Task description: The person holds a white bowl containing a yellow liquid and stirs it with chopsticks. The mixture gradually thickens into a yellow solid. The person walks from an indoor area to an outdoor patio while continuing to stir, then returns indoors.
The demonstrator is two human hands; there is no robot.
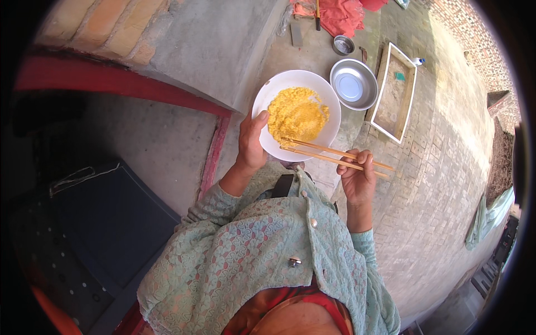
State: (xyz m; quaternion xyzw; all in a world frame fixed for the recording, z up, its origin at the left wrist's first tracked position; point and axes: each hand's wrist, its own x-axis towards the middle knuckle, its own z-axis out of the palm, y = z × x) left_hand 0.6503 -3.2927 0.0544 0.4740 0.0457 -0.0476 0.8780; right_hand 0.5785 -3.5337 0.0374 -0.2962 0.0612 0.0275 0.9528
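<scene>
The left hand point(251, 142) gripped the rim of a round white plate point(268, 100) of yellow crumbly food point(297, 114), held before the chest; the right hand point(357, 173) clasped two wooden chopsticks point(329, 154), tips touching the food.

Steel bowl point(353, 84), small steel cup point(343, 44), white tray point(396, 92).

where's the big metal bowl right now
In the head view the big metal bowl sits on the ground at upper centre, right of the white bowl of yellow food, left of the white rectangular tray.
</scene>
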